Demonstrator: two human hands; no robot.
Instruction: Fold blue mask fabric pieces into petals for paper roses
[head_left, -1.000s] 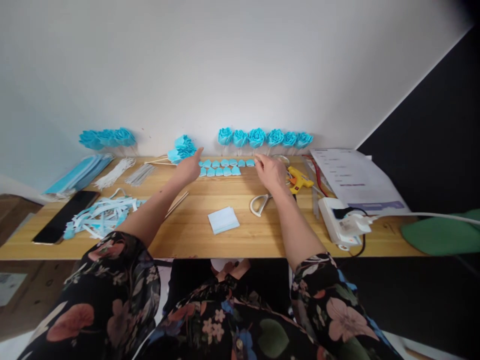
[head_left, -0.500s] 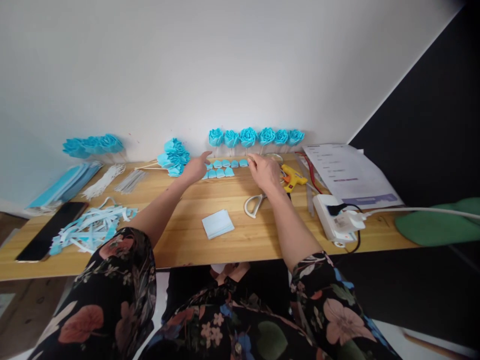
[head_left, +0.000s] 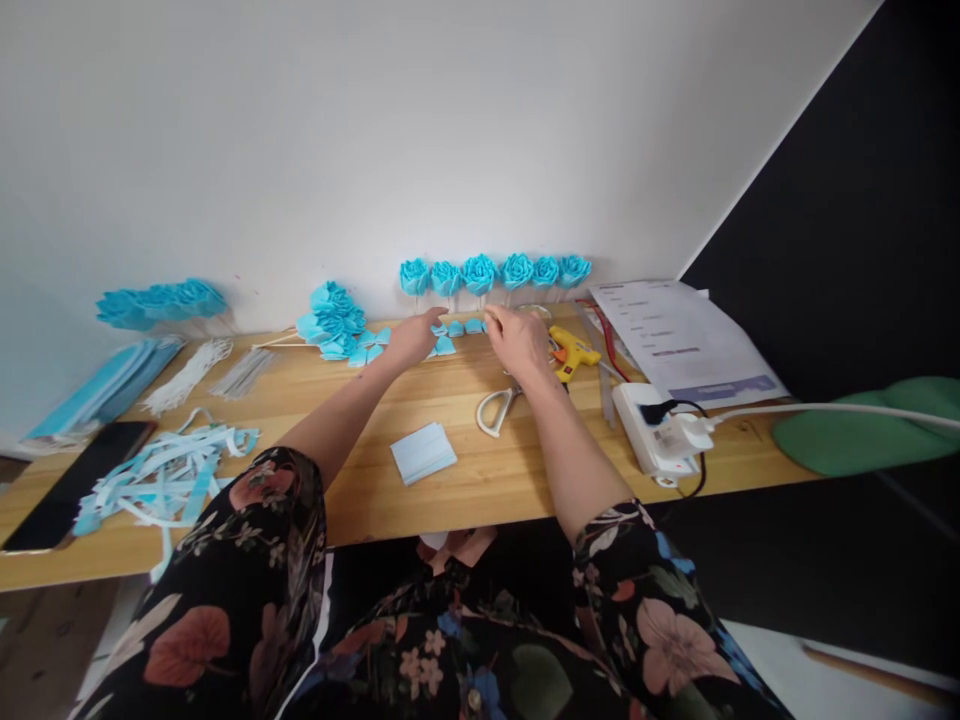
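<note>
My left hand (head_left: 414,339) reaches over two rows of small blue petal pieces (head_left: 445,347) at the back of the table. Its index finger stretches out to the right, and nothing shows in its grasp. More petal pieces (head_left: 367,352) lie left of that hand. My right hand (head_left: 517,338) is at the right end of the back row, beside a petal piece (head_left: 474,326). Its fingers are curled with the tips together; whatever they may hold is hidden. Behind the hands, several blue artificial roses (head_left: 478,274) stand on thin stems along the wall.
White-handled scissors (head_left: 493,412) and a yellow glue gun (head_left: 573,352) are near my right arm. A stack of pale sheets (head_left: 424,453) lies in front. Left are cut strips (head_left: 161,475), a phone (head_left: 71,490) and bunched roses (head_left: 332,320). A power strip (head_left: 651,432) is right.
My left hand has moved right across the petal pieces, uncovering some on its left. The right hand stays near the row's right end. The view has shifted slightly right.
</note>
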